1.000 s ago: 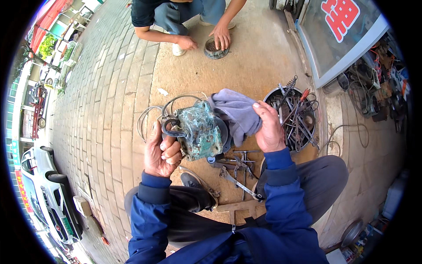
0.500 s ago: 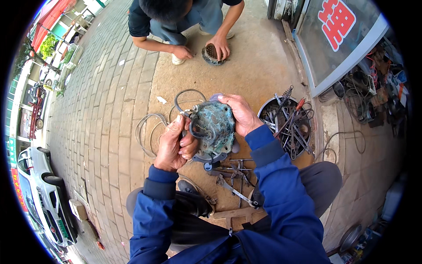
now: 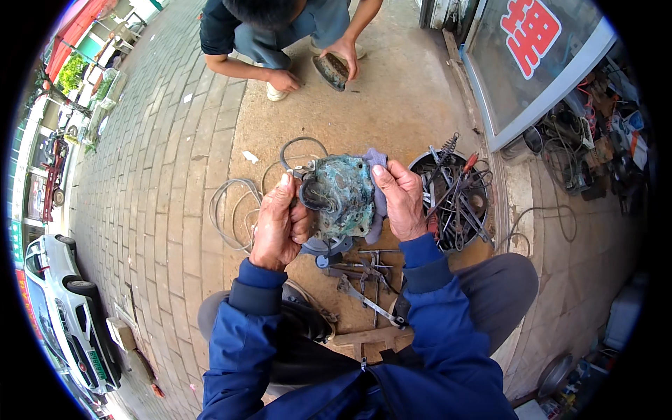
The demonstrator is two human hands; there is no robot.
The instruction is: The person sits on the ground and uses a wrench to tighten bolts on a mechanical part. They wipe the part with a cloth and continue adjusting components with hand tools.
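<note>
In front of me is a squarish metal housing (image 3: 343, 190), crusted blue-green with corrosion, with a looped black cable (image 3: 302, 140) coming out of it. My left hand (image 3: 278, 227) is closed at its left side, thumb on top near the cable's entry; the curled fingers hide part of their grip. At the right edge, my right hand (image 3: 400, 199) pinches a grey-purple rag (image 3: 376, 182) against the housing. Beneath the housing, a round grey part (image 3: 329, 246) is partly hidden.
A metal basin (image 3: 483, 199) of tools stands to the right. Wrenches and other tools (image 3: 367, 297) lie between my feet. Across from me, a crouching person's hand (image 3: 343, 52) holds a round rusty part (image 3: 330, 72). A glass door (image 3: 525, 77) stands at the right.
My right hand has shifted right and lower along the housing, and more of the rag shows. The other person has tipped the round part up off the ground.
</note>
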